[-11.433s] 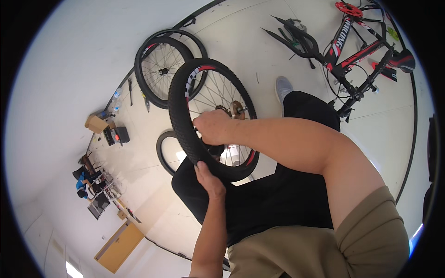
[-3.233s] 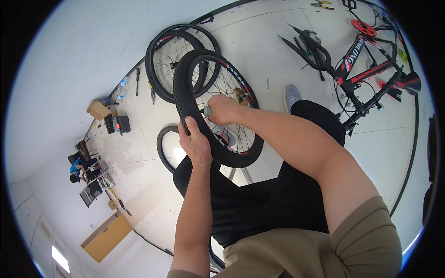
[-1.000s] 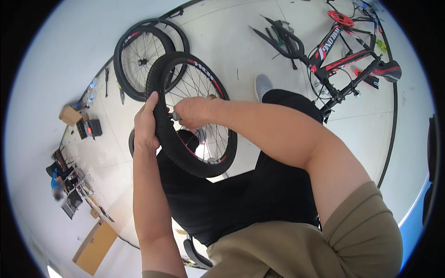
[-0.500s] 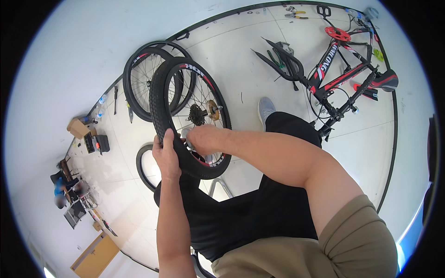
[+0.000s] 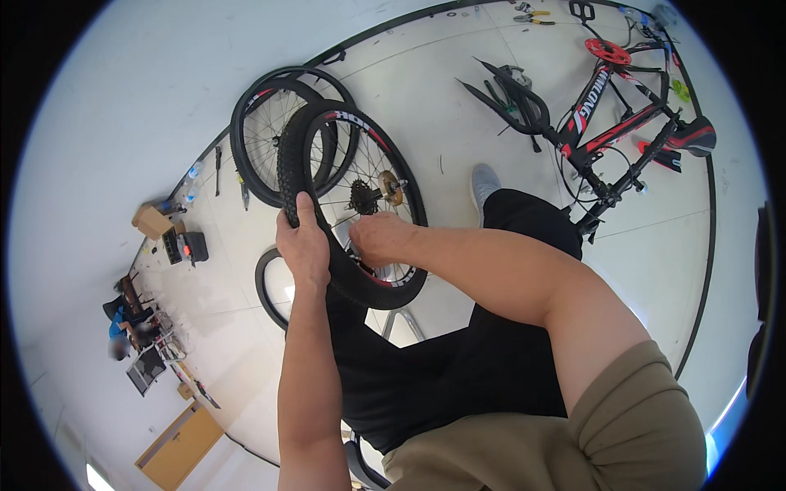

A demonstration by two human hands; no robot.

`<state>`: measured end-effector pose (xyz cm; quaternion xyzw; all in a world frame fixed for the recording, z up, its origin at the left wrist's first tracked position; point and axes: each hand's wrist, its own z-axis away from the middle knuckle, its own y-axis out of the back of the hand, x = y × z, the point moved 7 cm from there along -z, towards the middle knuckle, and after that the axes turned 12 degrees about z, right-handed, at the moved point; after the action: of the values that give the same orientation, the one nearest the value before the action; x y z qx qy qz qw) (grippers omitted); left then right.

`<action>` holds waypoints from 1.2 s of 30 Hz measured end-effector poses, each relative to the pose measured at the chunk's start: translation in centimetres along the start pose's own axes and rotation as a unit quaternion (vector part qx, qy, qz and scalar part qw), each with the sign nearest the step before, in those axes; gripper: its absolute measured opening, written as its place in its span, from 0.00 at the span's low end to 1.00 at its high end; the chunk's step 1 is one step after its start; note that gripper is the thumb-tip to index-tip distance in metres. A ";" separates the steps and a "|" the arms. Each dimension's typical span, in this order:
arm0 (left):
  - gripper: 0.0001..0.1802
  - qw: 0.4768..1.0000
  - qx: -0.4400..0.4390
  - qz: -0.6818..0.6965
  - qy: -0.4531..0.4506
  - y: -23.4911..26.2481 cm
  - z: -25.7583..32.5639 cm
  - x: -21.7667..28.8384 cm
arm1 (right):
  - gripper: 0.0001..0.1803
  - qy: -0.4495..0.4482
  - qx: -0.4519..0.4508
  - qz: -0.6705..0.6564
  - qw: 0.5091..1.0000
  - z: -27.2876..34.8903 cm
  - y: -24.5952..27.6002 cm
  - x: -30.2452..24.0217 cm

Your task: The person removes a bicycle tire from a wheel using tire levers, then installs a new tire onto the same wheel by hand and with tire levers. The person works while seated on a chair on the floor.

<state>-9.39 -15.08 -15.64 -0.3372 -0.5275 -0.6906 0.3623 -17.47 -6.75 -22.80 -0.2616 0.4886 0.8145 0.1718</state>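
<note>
Our left hand [image 5: 304, 252] grips the near left side of the wheel [image 5: 363, 197], thumb on top of the tyre. We have the wheel tilted in front of our left leg. Our right hand [image 5: 381, 239] is curled at the near inner rim, among the spokes; we cannot tell what its fingers hold. Beyond, to the far left, another wheel [image 5: 275, 141] leans by the wall; a loose tyre [image 5: 263, 282] lies nearer on the floor. To our right we see the frame [image 5: 591, 102], black and red, with pliers [image 5: 536, 16] farther off.
</note>
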 end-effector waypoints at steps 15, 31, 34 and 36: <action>0.27 0.989 -0.015 0.123 0.086 1.6 0.4 -2.0 | 0.17 -0.061 -0.013 -0.102 0.993 -0.2 0.5 0.2; 0.24 0.990 0.007 0.135 0.051 1.2 3.0 -2.7 | 0.16 -0.110 0.073 -0.165 0.977 -1.0 1.9 2.0; 0.24 0.989 0.009 0.139 0.042 1.3 3.2 -2.9 | 0.16 -0.113 0.072 -0.168 0.977 -1.1 1.9 2.2; 0.24 0.990 0.010 0.139 0.038 1.3 3.5 -3.1 | 0.17 -0.119 0.071 -0.178 0.974 -1.0 2.0 2.1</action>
<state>-6.42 -11.48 -16.90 -0.3775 -0.4683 -0.6403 0.4777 -19.99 -8.56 -23.03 -0.2325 0.4673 0.7592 0.3888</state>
